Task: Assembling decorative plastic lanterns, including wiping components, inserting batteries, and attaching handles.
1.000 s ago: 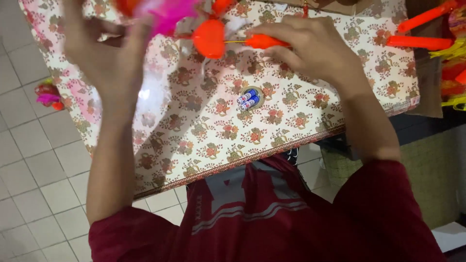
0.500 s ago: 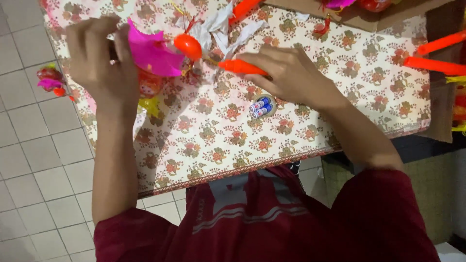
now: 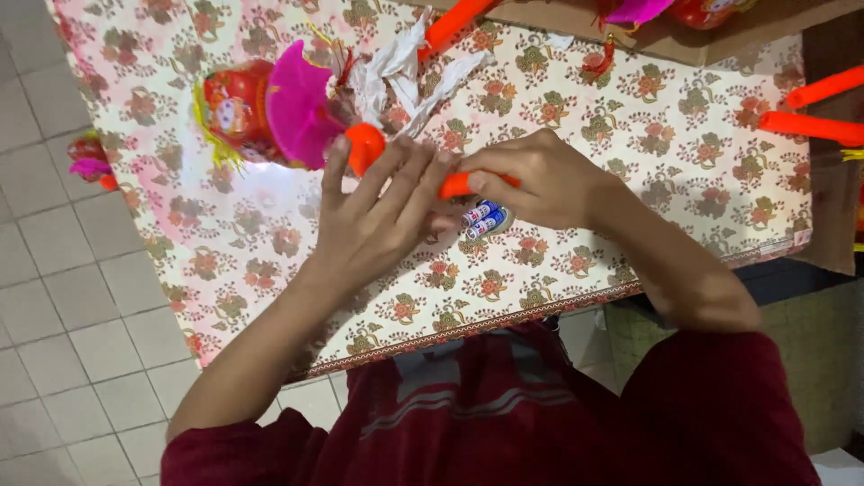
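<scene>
- Here, the left hand (image 3: 373, 216) lies over an orange stick (image 3: 461, 184); its fingers are spread and rest on the stick and on the orange knob (image 3: 363, 144) at the stick's far end. Whether this grip is clenched underneath cannot be told.
- The right hand (image 3: 540, 184) is closed around the near part of the stick, grasping it between thumb and fingers.
- The stick lies low over the bench (image 3: 684, 162), about mid-width, with the knob pointing away from the person.
- Beyond the knob sit a pink paper fan (image 3: 297, 103), crumpled white paper (image 3: 396, 72) and a red lantern (image 3: 236, 103) with yellow fringe. All appear to belong to one toy, though the joints are hidden.
- Handling, as a judgement: the toy looks light; the stick is stiff and smooth, probably plastic, and is the sound place to hold.
- The paper parts look thin and easily creased or torn, so they are poor places to grip.
- A small blue-and-white tube (image 3: 484, 219) lies on the bench just under the right hand.
- More orange sticks (image 3: 810, 108) lie at the bench's right edge.
</scene>
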